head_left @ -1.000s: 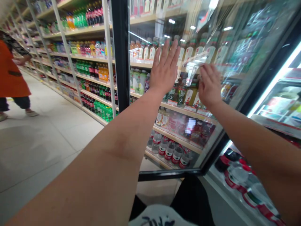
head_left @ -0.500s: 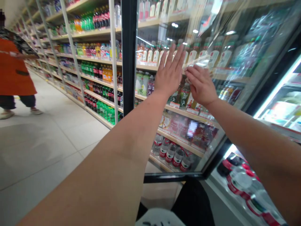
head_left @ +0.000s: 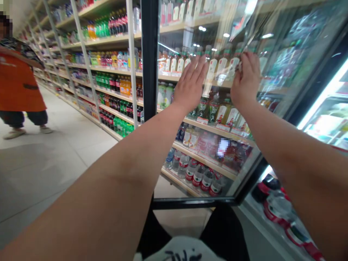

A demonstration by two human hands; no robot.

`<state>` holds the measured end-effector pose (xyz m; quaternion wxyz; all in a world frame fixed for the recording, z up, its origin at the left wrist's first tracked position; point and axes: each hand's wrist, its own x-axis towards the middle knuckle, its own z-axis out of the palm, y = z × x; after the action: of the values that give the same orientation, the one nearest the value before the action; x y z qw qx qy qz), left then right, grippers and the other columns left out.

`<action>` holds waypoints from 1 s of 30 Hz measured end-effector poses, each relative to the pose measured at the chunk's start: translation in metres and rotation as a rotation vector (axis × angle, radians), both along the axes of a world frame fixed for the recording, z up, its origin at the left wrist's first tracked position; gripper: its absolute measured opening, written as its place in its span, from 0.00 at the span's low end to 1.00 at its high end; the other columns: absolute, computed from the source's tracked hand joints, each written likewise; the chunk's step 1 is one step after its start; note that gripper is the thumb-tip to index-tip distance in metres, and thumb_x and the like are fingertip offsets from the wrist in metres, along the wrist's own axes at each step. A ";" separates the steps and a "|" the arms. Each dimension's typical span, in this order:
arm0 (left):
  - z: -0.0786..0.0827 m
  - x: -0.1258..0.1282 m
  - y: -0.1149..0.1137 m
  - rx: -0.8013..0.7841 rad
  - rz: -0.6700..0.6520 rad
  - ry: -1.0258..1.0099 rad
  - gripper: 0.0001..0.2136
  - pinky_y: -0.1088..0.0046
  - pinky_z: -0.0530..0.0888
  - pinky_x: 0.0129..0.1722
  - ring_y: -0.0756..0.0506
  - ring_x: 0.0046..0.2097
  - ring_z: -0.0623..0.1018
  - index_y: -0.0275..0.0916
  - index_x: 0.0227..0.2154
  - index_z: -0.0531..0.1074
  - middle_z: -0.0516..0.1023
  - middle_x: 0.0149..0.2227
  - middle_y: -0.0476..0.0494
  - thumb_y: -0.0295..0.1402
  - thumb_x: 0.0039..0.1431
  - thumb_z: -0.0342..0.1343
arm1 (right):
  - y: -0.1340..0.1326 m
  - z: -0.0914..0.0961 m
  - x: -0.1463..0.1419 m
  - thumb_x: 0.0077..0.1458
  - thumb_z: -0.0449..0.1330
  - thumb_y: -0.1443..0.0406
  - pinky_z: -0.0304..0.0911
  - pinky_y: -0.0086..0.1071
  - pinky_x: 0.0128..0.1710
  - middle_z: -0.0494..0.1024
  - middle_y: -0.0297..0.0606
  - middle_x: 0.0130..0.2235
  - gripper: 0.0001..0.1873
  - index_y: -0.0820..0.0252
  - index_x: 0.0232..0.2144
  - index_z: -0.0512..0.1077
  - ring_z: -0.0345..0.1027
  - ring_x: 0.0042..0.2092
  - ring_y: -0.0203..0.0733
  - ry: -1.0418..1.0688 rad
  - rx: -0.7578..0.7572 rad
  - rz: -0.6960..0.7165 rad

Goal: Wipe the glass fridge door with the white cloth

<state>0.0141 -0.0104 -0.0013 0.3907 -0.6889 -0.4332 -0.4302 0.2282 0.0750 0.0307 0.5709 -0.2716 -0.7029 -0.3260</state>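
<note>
An open glass fridge door (head_left: pixel 190 203) with a black frame stands in front of me. My left hand (head_left: pixel 190 85) lies flat against the pane with its fingers stretched out, so it is open and holds nothing. To its right and a little higher, my right hand (head_left: pixel 246 78) is on the same pane. Its fingers are curled and pinched together at the glass around something small and pale that I cannot make out. Through the glass I see bottles on shelves.
Long shelves of drinks (head_left: pixel 114 83) run along the aisle behind the door. The lit fridge interior (head_left: pixel 274 206) with red-capped bottles is at the lower right. A person in an orange apron (head_left: pixel 19 83) stands on the tiled floor (head_left: pixel 40 170) at the far left.
My right hand has slid up and to the right across the glass, away from my left hand. My left hand stays flat on the pane, almost unmoved.
</note>
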 end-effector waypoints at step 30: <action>-0.028 -0.005 -0.002 -0.004 0.182 -0.142 0.46 0.51 0.39 0.78 0.42 0.77 0.34 0.41 0.78 0.43 0.48 0.74 0.65 0.47 0.57 0.46 | -0.030 0.008 -0.064 0.72 0.39 0.62 0.42 0.46 0.77 0.55 0.26 0.74 0.29 0.55 0.71 0.58 0.44 0.75 0.45 -0.144 -0.067 -0.116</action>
<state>0.0096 -0.0124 -0.0295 0.3951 -0.6152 -0.5215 -0.4398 0.1645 0.0454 0.0383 0.4898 -0.3066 -0.7355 -0.3536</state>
